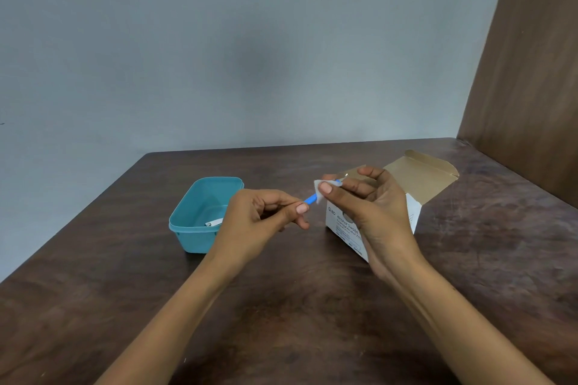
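Note:
My left hand [266, 216] pinches the near end of a thin blue tool [311, 197] between thumb and fingers, above the table. My right hand [366, 200] pinches a small white swab [319, 192] folded around the tool's far part, thumb on top. A metal tip [345, 176] sticks out beyond the swab. Behind my right hand stands an open white box of alcohol swabs [413, 212], its brown flaps raised.
A teal plastic tub [187, 222] sits on the dark wooden table [297, 306] left of my hands, with a small white item [214, 222] inside. A grey wall rises behind, and a wooden panel [531, 72] stands at the right.

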Motion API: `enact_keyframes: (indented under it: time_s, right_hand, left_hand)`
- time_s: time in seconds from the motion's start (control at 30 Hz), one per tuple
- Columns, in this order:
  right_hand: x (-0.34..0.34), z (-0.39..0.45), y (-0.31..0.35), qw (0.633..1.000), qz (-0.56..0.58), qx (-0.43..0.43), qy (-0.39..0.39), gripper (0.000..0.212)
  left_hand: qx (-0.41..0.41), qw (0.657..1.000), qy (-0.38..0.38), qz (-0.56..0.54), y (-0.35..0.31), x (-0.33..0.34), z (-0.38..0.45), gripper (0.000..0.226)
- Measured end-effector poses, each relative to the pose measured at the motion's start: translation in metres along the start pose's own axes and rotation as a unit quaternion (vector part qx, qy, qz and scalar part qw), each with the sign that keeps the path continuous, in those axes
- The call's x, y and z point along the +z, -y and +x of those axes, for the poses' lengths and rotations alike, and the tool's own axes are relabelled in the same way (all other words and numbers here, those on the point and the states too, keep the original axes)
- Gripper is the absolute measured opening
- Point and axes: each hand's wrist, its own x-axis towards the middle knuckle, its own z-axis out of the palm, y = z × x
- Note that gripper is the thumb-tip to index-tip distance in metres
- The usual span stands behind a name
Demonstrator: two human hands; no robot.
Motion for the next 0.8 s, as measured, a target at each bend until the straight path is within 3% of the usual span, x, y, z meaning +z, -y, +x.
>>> enact_keyframes:
  time_s: [0.23, 0.63, 0.8]
  right_hand:
    - [0.005, -0.006, -0.009, 0.999, 0.003, 0.016, 0.029, 0.061]
    - [-0.001, -0.001, 0.003, 0.999, 0.001, -0.041, -0.02, 0.059]
    - [0.0, -0.001, -0.005, 1.0, 0.014, -0.027, 0.004, 0.059]
  left_hand:
    - [0.007, 1.0, -0.006, 0.01, 0.0, -0.002, -0.001, 0.018]
    - [-0.014, 1.0, 0.02, -0.02, 0.001, -0.004, 0.001, 0.023]
    - [-0.032, 0.998, 0.052, -0.033, 0.001, -0.006, 0.002, 0.027]
